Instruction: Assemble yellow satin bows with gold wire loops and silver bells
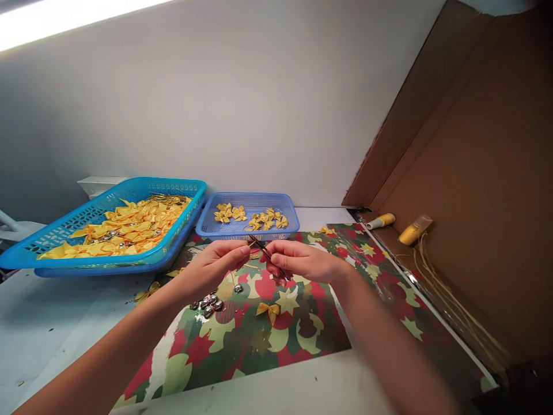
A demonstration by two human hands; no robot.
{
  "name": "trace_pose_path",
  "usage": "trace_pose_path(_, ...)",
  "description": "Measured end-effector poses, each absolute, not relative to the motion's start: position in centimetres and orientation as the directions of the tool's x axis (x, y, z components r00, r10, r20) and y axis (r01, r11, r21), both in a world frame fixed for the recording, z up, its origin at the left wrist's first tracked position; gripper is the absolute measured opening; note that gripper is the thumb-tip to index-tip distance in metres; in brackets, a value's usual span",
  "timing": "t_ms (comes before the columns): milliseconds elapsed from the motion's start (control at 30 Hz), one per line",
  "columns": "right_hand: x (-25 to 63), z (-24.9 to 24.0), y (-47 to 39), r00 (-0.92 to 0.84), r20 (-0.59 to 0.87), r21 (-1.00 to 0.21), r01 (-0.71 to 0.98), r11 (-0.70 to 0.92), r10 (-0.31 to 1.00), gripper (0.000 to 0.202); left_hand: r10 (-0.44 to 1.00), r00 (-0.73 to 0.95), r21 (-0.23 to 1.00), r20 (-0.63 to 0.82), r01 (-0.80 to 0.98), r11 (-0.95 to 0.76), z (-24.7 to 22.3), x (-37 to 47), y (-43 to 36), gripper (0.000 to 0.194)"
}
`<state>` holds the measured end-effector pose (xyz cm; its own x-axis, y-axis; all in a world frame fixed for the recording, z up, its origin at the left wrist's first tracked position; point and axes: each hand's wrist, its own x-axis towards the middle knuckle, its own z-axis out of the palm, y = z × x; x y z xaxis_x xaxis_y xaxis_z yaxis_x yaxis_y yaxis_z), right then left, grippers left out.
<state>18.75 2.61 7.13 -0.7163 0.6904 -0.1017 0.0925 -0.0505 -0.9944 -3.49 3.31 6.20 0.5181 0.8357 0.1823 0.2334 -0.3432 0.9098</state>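
Observation:
My left hand (pixel 221 263) is closed in a pinch on a thin gold cord (pixel 234 278). A small silver bell (pixel 238 287) hangs at the lower end of that cord. In my right hand (pixel 298 260) are slim dark scissors (pixel 261 248), their tips pointing up and left, close to my left fingertips. Whether the blades touch the cord I cannot tell. Below my hands a yellow ribbon bow (pixel 268 312) lies on the patterned paper (pixel 242 346). Several silver bells (pixel 209 304) sit in a cluster under my left wrist.
At the left a turquoise basket (pixel 173 253) holds a heap of yellow bows. Behind my hands stands a smaller blue basket (pixel 203 225) with several bows. Cardboard (pixel 475 173) walls the right side, with two yellow spools (pixel 381 221) and loose gold cords (pixel 449 311) alongside.

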Motion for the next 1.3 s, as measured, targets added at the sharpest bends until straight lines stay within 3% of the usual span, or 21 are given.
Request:
trace_pose_path(300,18.6,7.1,2.8,-0.694,-0.102,-0.994,0.089,-0.055,0.713,0.030,0.833,0.522,0.912,0.184,0.225,-0.343,6.1,-3.4,3.4,0.042)
trace_pose_path(467,19.8,8.0,2.7,-0.607,-0.208,-0.945,0.326,0.002,0.767,0.020,0.844,0.510,0.914,0.167,0.240,-0.326,6.3,-3.4,3.4,0.041)
trace_pose_path(533,20.4,8.0,2.8,-0.503,-0.270,-0.827,0.557,0.070,0.821,0.018,0.849,0.501,0.915,0.167,0.242,-0.323,6.5,-3.4,3.3,0.041)
trace_pose_path(633,20.6,7.1,3.4,-0.237,-0.352,-0.388,0.918,0.089,0.905,0.015,0.856,0.483,0.925,0.184,0.211,-0.318,6.7,-3.2,3.1,0.042)
trace_pose_path(700,20.3,6.3,3.9,-0.085,-0.367,-0.153,0.988,0.030,0.926,0.012,0.861,0.469,0.934,0.197,0.179,-0.311,6.7,-3.1,3.0,0.042)
trace_pose_path(767,20.0,5.7,4.3,-0.027,-0.356,-0.089,0.996,-0.005,0.934,0.010,0.867,0.452,0.939,0.208,0.157,-0.307,6.7,-2.9,3.1,0.042)
trace_pose_path(933,19.4,5.7,4.1,-0.053,-0.276,-0.137,0.990,0.016,0.960,0.018,0.871,0.420,0.917,0.254,0.182,-0.356,6.6,-2.7,3.1,0.041)
trace_pose_path(967,19.1,5.8,3.9,-0.101,-0.275,-0.230,0.973,0.036,0.956,0.024,0.867,0.414,0.901,0.277,0.202,-0.384,6.7,-2.7,2.9,0.040)
trace_pose_path(1033,18.1,5.9,3.1,-0.284,-0.356,-0.585,0.811,0.024,0.890,0.045,0.847,0.411,0.851,0.338,0.251,-0.461,6.7,-2.5,2.4,0.039)
trace_pose_path(1067,17.4,5.8,2.7,-0.428,-0.411,-0.782,0.620,-0.069,0.805,0.054,0.827,0.416,0.812,0.378,0.280,-0.512,6.8,-2.4,2.0,0.038)
trace_pose_path(1100,16.5,5.7,2.3,-0.577,-0.436,-0.889,0.397,-0.229,0.691,0.062,0.794,0.435,0.758,0.425,0.309,-0.575,6.9,-2.3,1.6,0.038)
trace_pose_path(1133,15.7,5.7,1.9,-0.699,-0.419,-0.895,0.213,-0.391,0.579,0.062,0.743,0.468,0.684,0.478,0.332,-0.649,6.9,-2.0,1.1,0.037)
trace_pose_path(1167,14.8,5.6,1.5,-0.726,-0.370,-0.867,0.045,-0.497,0.580,0.055,0.674,0.511,0.590,0.534,0.345,-0.730,7.0,-1.8,0.7,0.037)
trace_pose_path(1233,13.5,5.6,0.9,-0.622,-0.310,-0.782,-0.263,-0.565,0.719,0.039,0.488,0.617,0.358,0.618,0.332,-0.873,7.0,-1.3,-0.1,0.034)
trace_pose_path(1300,12.9,5.9,0.7,-0.474,-0.326,-0.715,-0.443,-0.541,0.818,0.033,0.325,0.696,0.140,0.641,0.311,-0.940,6.8,-0.8,-0.6,0.030)
